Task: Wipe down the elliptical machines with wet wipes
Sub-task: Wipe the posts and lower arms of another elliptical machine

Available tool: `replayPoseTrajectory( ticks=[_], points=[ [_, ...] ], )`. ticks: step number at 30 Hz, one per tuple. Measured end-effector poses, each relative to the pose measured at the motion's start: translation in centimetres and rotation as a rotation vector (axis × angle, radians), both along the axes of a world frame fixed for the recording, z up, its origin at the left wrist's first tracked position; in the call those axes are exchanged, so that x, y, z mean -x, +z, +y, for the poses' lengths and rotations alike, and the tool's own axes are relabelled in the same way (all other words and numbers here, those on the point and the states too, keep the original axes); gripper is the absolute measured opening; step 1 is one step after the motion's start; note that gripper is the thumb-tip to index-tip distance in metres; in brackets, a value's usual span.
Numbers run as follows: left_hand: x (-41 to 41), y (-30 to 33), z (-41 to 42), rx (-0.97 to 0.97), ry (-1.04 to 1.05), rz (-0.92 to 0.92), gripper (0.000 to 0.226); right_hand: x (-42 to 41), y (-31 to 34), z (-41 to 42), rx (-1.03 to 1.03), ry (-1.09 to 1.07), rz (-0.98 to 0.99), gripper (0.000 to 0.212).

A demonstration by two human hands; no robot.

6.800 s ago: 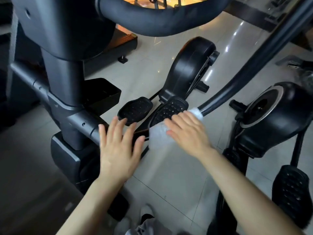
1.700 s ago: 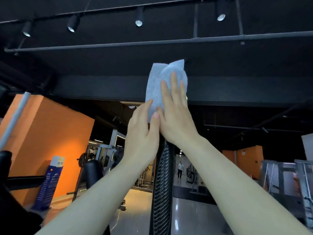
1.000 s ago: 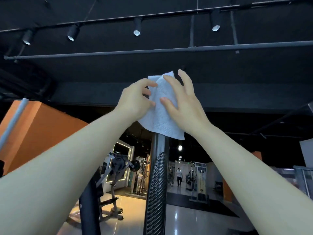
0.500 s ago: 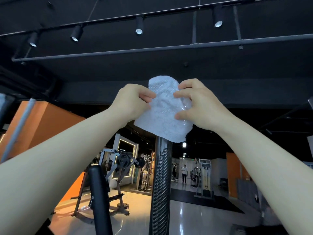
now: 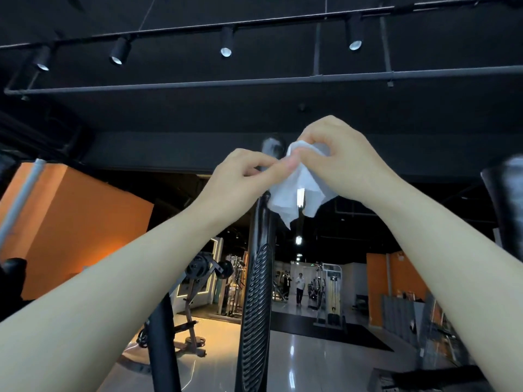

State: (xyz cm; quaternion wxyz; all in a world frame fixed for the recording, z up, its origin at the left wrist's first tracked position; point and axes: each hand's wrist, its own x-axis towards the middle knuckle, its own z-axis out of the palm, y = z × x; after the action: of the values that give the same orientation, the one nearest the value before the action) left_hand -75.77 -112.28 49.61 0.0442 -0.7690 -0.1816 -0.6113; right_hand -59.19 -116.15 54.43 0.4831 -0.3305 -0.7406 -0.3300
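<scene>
A white wet wipe (image 5: 297, 193) hangs crumpled just right of the top of the elliptical's black upright handle bar (image 5: 259, 278), whose rounded tip (image 5: 272, 145) shows bare. My right hand (image 5: 339, 159) grips the wipe's upper part with curled fingers. My left hand (image 5: 240, 176) pinches the wipe's left edge between thumb and fingertips, in front of the bar. Both arms reach up at head height. A ribbed grip section runs down the bar's lower part.
A second black bar (image 5: 162, 343) rises at lower left, and another dark handle (image 5: 506, 199) stands at the right edge. Beyond are orange walls (image 5: 76, 222), gym machines (image 5: 206, 281), a glossy floor and a person (image 5: 299, 287) standing far off.
The wipe has come off the bar's top and moved to the right, bunched smaller between both hands. The bar's tip is now uncovered. The view has dropped slightly.
</scene>
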Motion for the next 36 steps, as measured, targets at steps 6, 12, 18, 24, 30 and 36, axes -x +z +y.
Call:
replayPoseTrajectory(
  ticks=[6, 12, 18, 24, 30, 36],
  points=[
    [-0.2, 0.2, -1.4, 0.22, -0.067, -0.08, 0.026, 0.1, 0.0, -0.3, 0.144, -0.009, 0.083, 0.01],
    [-0.7, 1.3, -0.8, 0.314, -0.065, -0.326, 0.007, 1.3, -1.5, 1.1, -0.141, -0.065, 0.24, 0.018],
    [-1.4, 2.7, -3.0, 0.445, -0.445, -0.407, 0.017, 2.7, -4.9, 3.1, -0.192, 0.258, 0.239, 0.027],
    [-0.2, 2.5, -2.1, 0.405, -0.157, -0.21, 0.046, 1.0, -0.9, 4.5, -0.229, 0.277, 0.411, 0.02],
    [-1.7, -1.6, 4.1, 0.025, 0.441, -0.148, 0.079, 2.8, 5.2, 6.7, -0.21, -0.018, 0.18, 0.025],
    [-3.9, -4.8, 8.1, 0.017, 0.445, -0.184, 0.084, 1.7, 1.3, 9.3, -0.235, 0.147, 0.118, 0.029]
  ],
)
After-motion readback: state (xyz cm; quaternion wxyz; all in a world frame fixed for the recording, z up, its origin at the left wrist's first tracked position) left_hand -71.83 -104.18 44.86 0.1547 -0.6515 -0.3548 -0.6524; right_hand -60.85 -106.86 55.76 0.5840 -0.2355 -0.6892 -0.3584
